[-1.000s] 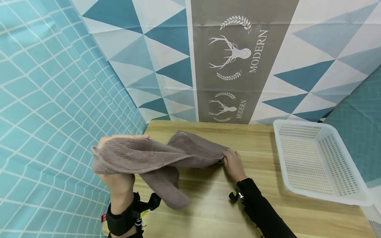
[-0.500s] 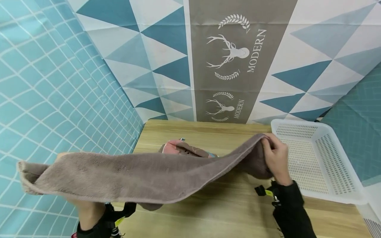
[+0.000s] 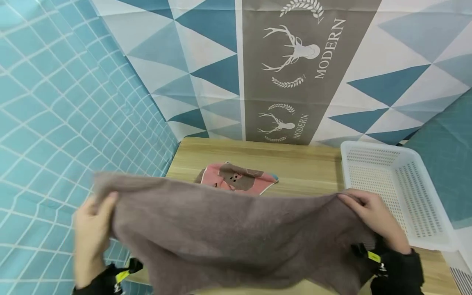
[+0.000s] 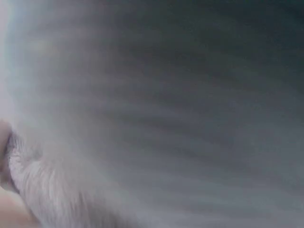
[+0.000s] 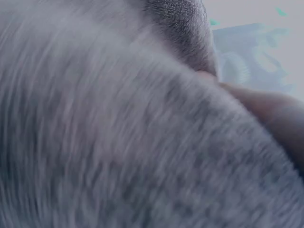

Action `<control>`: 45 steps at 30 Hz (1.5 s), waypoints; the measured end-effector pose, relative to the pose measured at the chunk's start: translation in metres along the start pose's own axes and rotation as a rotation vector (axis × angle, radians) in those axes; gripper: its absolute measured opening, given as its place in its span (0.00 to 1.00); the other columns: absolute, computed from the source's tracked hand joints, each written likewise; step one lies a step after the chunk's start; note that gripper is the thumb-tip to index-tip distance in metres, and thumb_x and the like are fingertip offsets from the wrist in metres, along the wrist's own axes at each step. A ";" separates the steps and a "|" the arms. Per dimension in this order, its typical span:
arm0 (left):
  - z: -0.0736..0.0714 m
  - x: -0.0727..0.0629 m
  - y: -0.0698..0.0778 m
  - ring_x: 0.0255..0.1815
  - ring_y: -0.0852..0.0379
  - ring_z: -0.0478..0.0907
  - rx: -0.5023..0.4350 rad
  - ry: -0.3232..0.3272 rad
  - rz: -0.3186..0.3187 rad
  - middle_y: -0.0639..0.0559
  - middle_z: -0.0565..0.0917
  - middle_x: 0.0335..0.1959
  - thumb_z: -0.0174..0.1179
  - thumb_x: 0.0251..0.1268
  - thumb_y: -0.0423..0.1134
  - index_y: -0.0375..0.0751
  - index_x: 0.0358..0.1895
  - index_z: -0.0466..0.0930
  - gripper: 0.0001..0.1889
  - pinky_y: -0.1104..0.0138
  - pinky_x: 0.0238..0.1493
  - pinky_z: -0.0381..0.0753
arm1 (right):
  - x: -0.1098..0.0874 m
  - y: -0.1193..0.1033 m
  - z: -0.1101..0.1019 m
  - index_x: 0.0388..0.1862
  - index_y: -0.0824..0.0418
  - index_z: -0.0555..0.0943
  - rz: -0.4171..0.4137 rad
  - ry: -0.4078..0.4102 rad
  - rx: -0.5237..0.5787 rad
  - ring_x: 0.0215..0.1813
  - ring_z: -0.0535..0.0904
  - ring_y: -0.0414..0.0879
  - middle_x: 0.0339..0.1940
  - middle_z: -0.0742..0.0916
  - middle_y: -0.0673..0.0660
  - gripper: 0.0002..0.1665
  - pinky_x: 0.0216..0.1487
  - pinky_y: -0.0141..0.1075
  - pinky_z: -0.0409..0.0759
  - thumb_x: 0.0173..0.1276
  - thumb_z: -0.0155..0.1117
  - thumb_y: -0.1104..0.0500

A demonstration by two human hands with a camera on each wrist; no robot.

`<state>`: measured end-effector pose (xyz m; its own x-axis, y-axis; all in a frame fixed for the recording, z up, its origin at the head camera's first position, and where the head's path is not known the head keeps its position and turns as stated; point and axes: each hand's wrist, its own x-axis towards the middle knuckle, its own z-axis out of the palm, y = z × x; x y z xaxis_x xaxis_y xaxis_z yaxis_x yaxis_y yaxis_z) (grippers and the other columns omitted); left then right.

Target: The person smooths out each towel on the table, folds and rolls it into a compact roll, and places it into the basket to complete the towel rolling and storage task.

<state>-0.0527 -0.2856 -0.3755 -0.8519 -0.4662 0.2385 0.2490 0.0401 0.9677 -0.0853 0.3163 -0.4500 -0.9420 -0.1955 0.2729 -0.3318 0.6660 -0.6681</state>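
A grey-brown towel [image 3: 228, 233] hangs stretched between both hands in the head view. At its upper left corner the left hand [image 3: 92, 231] pinches the edge, thumb in front. Its upper right corner is gripped by the right hand [image 3: 376, 213]. Behind the towel, a crumpled pink and brown cloth [image 3: 243, 179] with a printed animal face lies on the table; its lower part is hidden. In the left wrist view the towel [image 4: 156, 123] is a blur filling most of the picture. Close-up towel pile [image 5: 118, 128] covers much of the right wrist view.
A white perforated plastic basket [image 3: 380, 192] stands at the right of the wooden table [image 3: 306, 164]. Blue tile-patterned sheeting [image 3: 73, 102] rises along the left side. A patterned curtain [image 3: 206, 61] hangs behind the table.
The towel was bunched over the left hand and is now spread out and hanging. My right hand has moved right and lifted its end, uncovering the pink and brown cloth.
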 end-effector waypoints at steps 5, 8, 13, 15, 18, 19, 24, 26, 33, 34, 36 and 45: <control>-0.010 0.032 -0.128 0.21 0.61 0.74 0.465 -0.473 -0.230 0.56 0.77 0.20 0.61 0.71 0.45 0.34 0.33 0.76 0.15 0.65 0.23 0.77 | 0.006 0.040 0.060 0.44 0.53 0.86 0.089 -0.075 -0.223 0.34 0.83 0.46 0.36 0.88 0.53 0.09 0.38 0.44 0.80 0.76 0.59 0.55; -0.009 0.037 -0.189 0.18 0.59 0.70 0.504 -0.456 -0.320 0.55 0.71 0.15 0.63 0.68 0.51 0.36 0.29 0.70 0.21 0.65 0.23 0.74 | 0.011 0.055 0.090 0.39 0.58 0.86 0.117 -0.074 -0.336 0.29 0.82 0.51 0.31 0.88 0.57 0.10 0.32 0.49 0.79 0.74 0.60 0.56; -0.005 0.037 -0.239 0.14 0.58 0.59 0.600 -0.244 -0.272 0.57 0.57 0.13 0.62 0.68 0.53 0.42 0.23 0.58 0.27 0.65 0.20 0.62 | 0.019 0.071 0.114 0.38 0.59 0.85 0.186 -0.048 -0.424 0.23 0.79 0.52 0.28 0.87 0.59 0.09 0.22 0.47 0.74 0.74 0.61 0.56; -0.002 0.040 -0.249 0.14 0.58 0.57 0.634 -0.182 -0.233 0.57 0.55 0.13 0.61 0.69 0.53 0.42 0.22 0.57 0.27 0.66 0.20 0.60 | 0.024 0.075 0.118 0.38 0.59 0.85 0.207 -0.015 -0.425 0.23 0.79 0.53 0.28 0.87 0.60 0.10 0.21 0.47 0.73 0.74 0.60 0.56; 0.005 0.047 -0.257 0.14 0.54 0.57 0.675 -0.077 -0.186 0.54 0.55 0.13 0.58 0.72 0.52 0.40 0.22 0.58 0.27 0.64 0.22 0.60 | 0.033 0.081 0.124 0.36 0.60 0.85 0.194 0.052 -0.420 0.25 0.80 0.56 0.29 0.87 0.61 0.11 0.22 0.49 0.74 0.74 0.61 0.56; 0.009 0.049 -0.258 0.16 0.51 0.58 0.693 -0.041 -0.176 0.50 0.56 0.14 0.57 0.73 0.50 0.38 0.22 0.58 0.26 0.62 0.23 0.59 | 0.035 0.083 0.127 0.36 0.61 0.85 0.177 0.081 -0.426 0.26 0.81 0.56 0.30 0.87 0.62 0.10 0.23 0.50 0.75 0.74 0.61 0.57; 0.034 0.050 -0.256 0.44 0.34 0.74 0.845 0.057 -0.043 0.31 0.77 0.41 0.55 0.74 0.38 0.29 0.49 0.77 0.12 0.47 0.47 0.71 | 0.040 0.083 0.142 0.48 0.69 0.82 0.089 0.218 -0.461 0.42 0.79 0.63 0.41 0.83 0.69 0.13 0.40 0.54 0.78 0.70 0.65 0.62; 0.049 0.047 -0.252 0.58 0.30 0.69 0.914 0.020 0.062 0.28 0.74 0.57 0.58 0.70 0.33 0.31 0.61 0.73 0.19 0.42 0.59 0.65 | 0.038 0.078 0.151 0.52 0.72 0.80 0.060 0.244 -0.452 0.48 0.77 0.65 0.45 0.81 0.71 0.18 0.47 0.56 0.76 0.67 0.67 0.63; 0.118 0.008 -0.249 0.64 0.29 0.65 1.093 -0.352 0.435 0.27 0.70 0.63 0.70 0.59 0.42 0.31 0.62 0.73 0.30 0.38 0.64 0.60 | 0.010 0.057 0.203 0.63 0.71 0.75 0.015 0.055 -0.312 0.69 0.66 0.67 0.61 0.77 0.72 0.29 0.68 0.63 0.61 0.72 0.63 0.52; 0.126 0.002 -0.251 0.65 0.29 0.65 1.102 -0.414 0.444 0.28 0.70 0.65 0.69 0.61 0.45 0.33 0.63 0.73 0.31 0.37 0.65 0.59 | 0.004 0.056 0.210 0.67 0.70 0.72 0.036 0.015 -0.301 0.72 0.62 0.68 0.66 0.73 0.72 0.32 0.71 0.64 0.56 0.74 0.60 0.49; 0.139 -0.008 -0.258 0.69 0.29 0.62 1.119 -0.517 0.417 0.30 0.67 0.69 0.65 0.65 0.51 0.37 0.69 0.69 0.34 0.36 0.67 0.57 | -0.006 0.057 0.220 0.72 0.68 0.67 0.074 -0.030 -0.309 0.77 0.54 0.68 0.73 0.67 0.72 0.36 0.73 0.65 0.48 0.76 0.56 0.46; 0.156 0.018 -0.278 0.76 0.23 0.43 1.198 -0.672 0.168 0.32 0.54 0.78 0.57 0.68 0.62 0.40 0.79 0.51 0.46 0.28 0.69 0.42 | -0.006 0.071 0.229 0.79 0.61 0.57 0.084 -0.037 -0.376 0.80 0.48 0.64 0.80 0.59 0.67 0.39 0.78 0.58 0.36 0.78 0.52 0.44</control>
<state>-0.2085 -0.1674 -0.6273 -0.9929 0.1170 0.0200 0.1172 0.9396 0.3217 -0.1146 0.1996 -0.6575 -0.9685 -0.1508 0.1982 -0.2184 0.8969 -0.3847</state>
